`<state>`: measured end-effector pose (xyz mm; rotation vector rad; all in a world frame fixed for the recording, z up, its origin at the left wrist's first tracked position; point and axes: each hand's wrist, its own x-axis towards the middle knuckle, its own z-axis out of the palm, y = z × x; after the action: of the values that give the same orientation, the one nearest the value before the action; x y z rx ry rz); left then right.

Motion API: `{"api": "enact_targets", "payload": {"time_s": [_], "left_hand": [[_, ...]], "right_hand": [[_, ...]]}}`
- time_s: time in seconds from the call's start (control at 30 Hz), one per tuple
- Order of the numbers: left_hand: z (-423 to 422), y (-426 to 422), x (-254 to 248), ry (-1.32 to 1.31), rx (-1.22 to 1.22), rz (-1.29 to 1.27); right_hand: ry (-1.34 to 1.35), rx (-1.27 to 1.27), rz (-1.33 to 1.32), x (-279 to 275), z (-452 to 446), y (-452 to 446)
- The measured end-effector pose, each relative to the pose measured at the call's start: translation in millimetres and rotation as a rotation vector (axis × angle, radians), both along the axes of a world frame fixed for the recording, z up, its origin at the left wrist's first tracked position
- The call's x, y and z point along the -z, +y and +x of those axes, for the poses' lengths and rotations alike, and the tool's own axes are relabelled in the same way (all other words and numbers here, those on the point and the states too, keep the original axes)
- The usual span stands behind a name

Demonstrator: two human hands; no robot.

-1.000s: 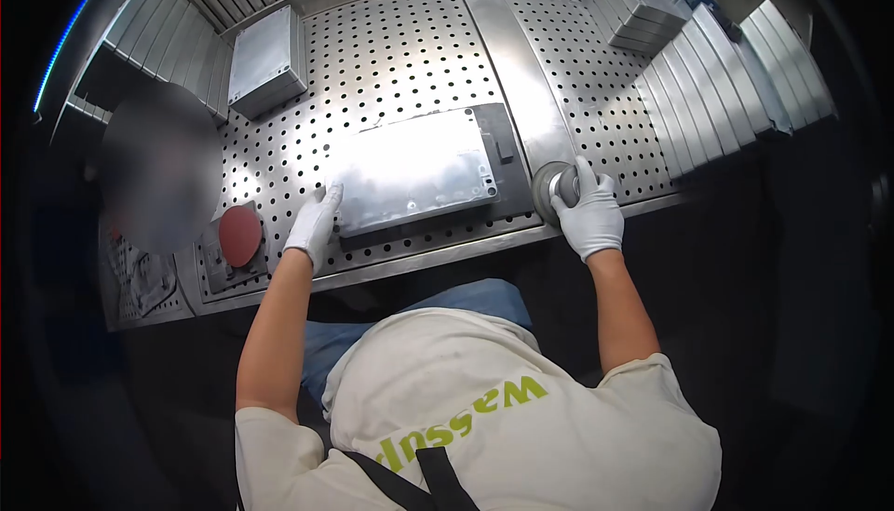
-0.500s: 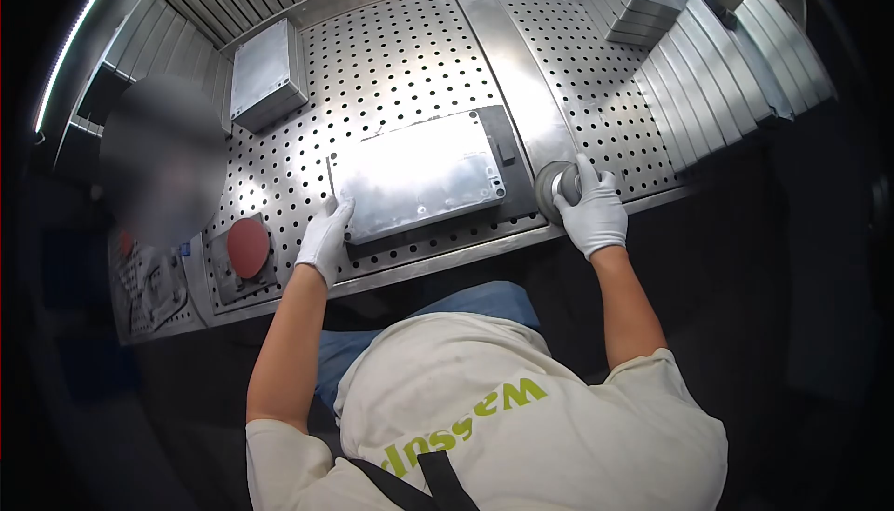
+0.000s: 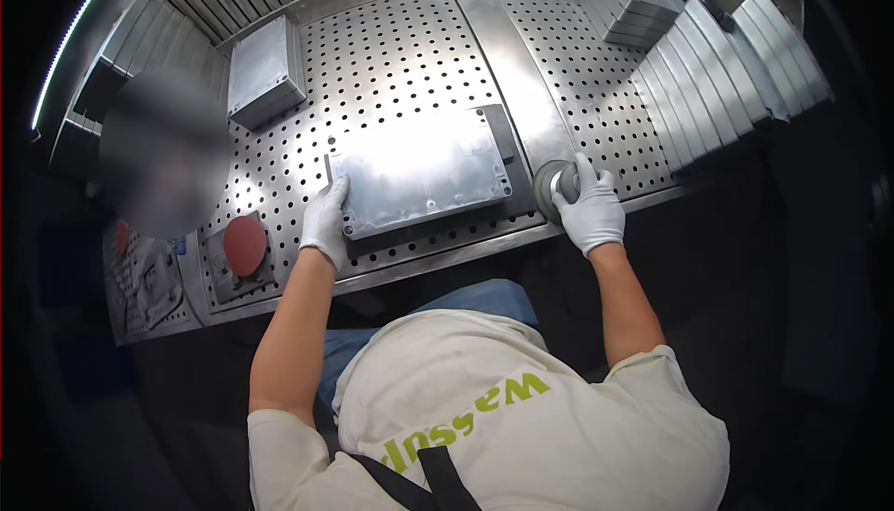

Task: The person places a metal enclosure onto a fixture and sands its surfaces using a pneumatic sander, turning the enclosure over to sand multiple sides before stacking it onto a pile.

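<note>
so, my right fingers [image 3: 585, 172] curl nearly closed round the sander [image 3: 551, 194]; my left fingers [image 3: 339, 192], grip unclear, touch the metal box [image 3: 424, 176] on the dark mat [image 3: 524, 196]; i'd brace it squarely.

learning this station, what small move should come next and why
Probably bring the round tool over onto the metal panel: the right hand already grips it just right of the panel, and the left hand is at the panel's left edge, seemingly ready to steady it.
</note>
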<state>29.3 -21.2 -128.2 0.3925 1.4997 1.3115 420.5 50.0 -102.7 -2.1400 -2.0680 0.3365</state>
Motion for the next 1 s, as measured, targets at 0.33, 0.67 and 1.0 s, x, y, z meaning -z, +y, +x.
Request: {"api": "enact_targets", "payload": {"time_s": [0.33,0.67,1.0], "left_hand": [[2.7,10.8,17.4,0.158,-0.172,-0.063],[-5.3,17.8,11.1,-0.016,-0.135,0.052],[-0.2,2.6,13.3,0.129,-0.158,0.008]], "right_hand": [[0.009,0.001,-0.028,-6.2,1.6,-2.2],[-0.014,-0.009,-0.013,-2.5,2.2,-2.8],[-0.014,-0.005,-0.046,-2.0,3.5,-1.8]]}}
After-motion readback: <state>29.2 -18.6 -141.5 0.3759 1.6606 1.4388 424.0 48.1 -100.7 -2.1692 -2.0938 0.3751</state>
